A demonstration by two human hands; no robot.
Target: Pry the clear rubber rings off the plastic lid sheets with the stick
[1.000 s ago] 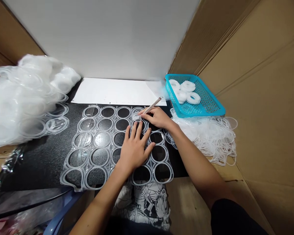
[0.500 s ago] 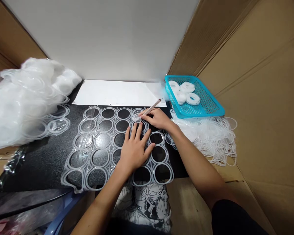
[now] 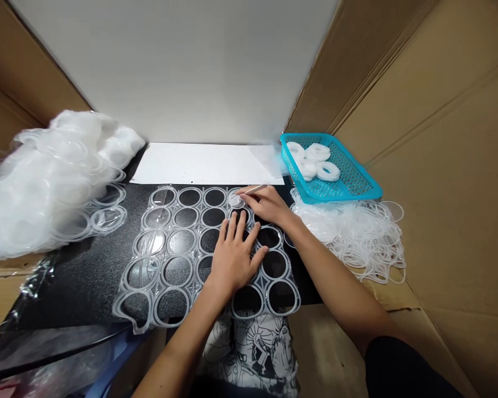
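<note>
Stick (image 3: 255, 189) tipped flatter over the sheet (image 3: 201, 226), pinched in the right hand (image 3: 268, 205). Wide-spread left hand (image 3: 234, 257) on it needed steady pressure.

Short dark sleeve (image 3: 398, 367), probably black; white legwear (image 3: 263, 348) with black line drawings; left hand (image 3: 235, 257) and right hand (image 3: 270, 205) bare.

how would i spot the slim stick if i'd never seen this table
On the black tabletop, find the clear sheet of joined rings between the cloudy plastic heap and the blue basket. Near the sheet's far edge, the right hand pinches a slim, pale stick. Straight and thin, it stands out from the round rings around it.
</note>
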